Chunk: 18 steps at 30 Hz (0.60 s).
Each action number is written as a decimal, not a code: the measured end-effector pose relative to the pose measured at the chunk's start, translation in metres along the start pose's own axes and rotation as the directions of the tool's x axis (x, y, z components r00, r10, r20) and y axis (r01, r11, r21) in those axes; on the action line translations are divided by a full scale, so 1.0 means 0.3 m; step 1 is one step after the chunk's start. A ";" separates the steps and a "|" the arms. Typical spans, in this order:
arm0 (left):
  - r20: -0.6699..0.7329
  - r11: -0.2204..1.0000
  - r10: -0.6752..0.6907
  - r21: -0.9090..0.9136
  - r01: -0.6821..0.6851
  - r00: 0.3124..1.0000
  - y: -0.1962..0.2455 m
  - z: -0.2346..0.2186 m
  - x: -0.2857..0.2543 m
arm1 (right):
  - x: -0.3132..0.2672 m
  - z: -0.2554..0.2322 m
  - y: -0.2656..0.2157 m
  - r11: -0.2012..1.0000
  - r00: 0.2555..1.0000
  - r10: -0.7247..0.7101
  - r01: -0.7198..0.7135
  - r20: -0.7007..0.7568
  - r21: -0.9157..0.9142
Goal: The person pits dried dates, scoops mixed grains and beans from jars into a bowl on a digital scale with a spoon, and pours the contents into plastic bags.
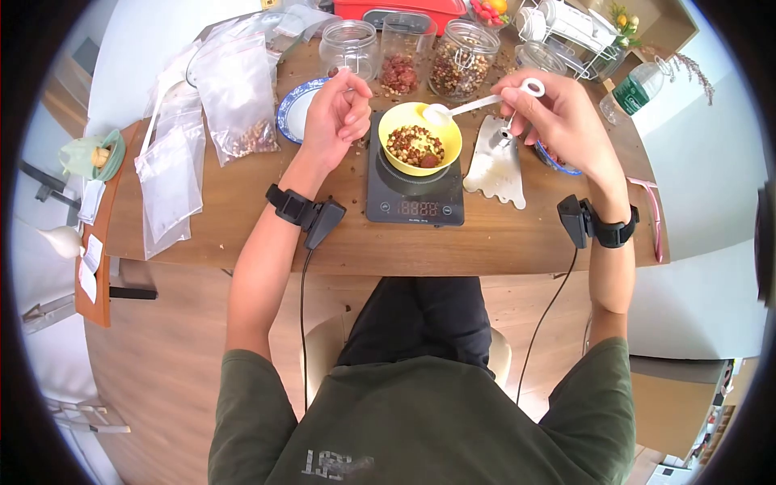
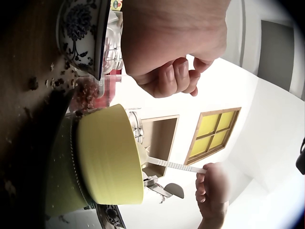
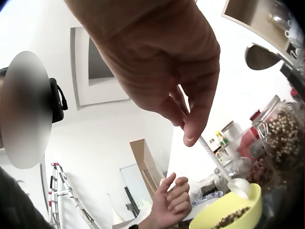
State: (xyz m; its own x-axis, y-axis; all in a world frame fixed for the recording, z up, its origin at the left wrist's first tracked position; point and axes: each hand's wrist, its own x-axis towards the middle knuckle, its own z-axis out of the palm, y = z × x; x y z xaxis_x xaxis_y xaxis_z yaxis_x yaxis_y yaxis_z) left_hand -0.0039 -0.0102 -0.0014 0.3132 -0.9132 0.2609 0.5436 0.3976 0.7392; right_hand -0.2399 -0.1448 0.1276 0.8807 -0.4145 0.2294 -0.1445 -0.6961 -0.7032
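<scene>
My right hand (image 1: pixel 558 117) pinches the handle of a white long-handled spoon (image 1: pixel 473 105) near its end. The spoon's head reaches over the far rim of a yellow bowl (image 1: pixel 420 115), and it looks pale in the right wrist view. Brown and cream grains with a dark red patch (image 1: pixel 415 148) lie in the bowl. Underneath is a black digital kitchen scale (image 1: pixel 416 199) with a lit display. To the bowl's left, my left hand (image 1: pixel 335 117) is raised with its fingers loosely curled, and nothing shows in it. That hand overlaps a blue-and-white dish (image 1: pixel 293 113) in the head view.
Behind the bowl stand an empty glass jar (image 1: pixel 349 50), a clear container of reddish pieces (image 1: pixel 400 74) and a jar of mixed grains (image 1: pixel 462 69). Plastic bags (image 1: pixel 238 93) lie left. A scallop-edged plate (image 1: pixel 493 174) lies right of the scale, a plastic bottle (image 1: pixel 640 90) farther right.
</scene>
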 end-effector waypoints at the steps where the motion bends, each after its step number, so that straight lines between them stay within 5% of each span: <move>1: -0.014 1.000 0.008 0.014 -0.008 1.000 0.004 0.007 -0.003 | 0.004 -0.005 -0.006 1.000 1.000 0.000 0.000 -0.007 0.007; 3: -0.011 1.000 0.007 0.018 -0.007 1.000 0.009 0.014 -0.005 | 0.011 -0.017 -0.011 0.982 0.986 -0.159 0.153 -0.055 -0.110; 9: 0.050 0.999 0.019 0.047 -0.022 0.999 0.031 0.027 -0.003 | 0.033 -0.022 -0.015 0.939 0.927 -0.325 0.294 -0.189 -0.177; 15: 0.118 0.885 0.107 0.441 -0.149 0.987 0.094 0.198 0.016 | 0.056 -0.022 0.024 0.818 0.824 -0.552 0.507 -0.124 -0.272; 17: 0.162 0.840 0.052 0.526 -0.131 0.985 0.114 0.285 0.036 | 0.062 -0.008 0.041 0.824 0.794 -0.565 0.530 -0.226 -0.200; 18: 0.177 0.676 0.084 0.713 -0.186 0.981 0.112 0.355 0.047 | 0.064 -0.011 0.049 0.796 0.781 -0.597 0.548 -0.184 -0.259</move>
State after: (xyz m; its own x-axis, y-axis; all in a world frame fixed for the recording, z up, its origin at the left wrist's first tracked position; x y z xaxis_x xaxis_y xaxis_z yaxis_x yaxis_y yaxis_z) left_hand -0.0641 -0.0193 0.0933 0.2145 -0.8781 0.4276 -0.2463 0.3750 0.8937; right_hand -0.2265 -0.1648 0.1239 0.6905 -0.0158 0.7231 0.2506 -0.9326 -0.2597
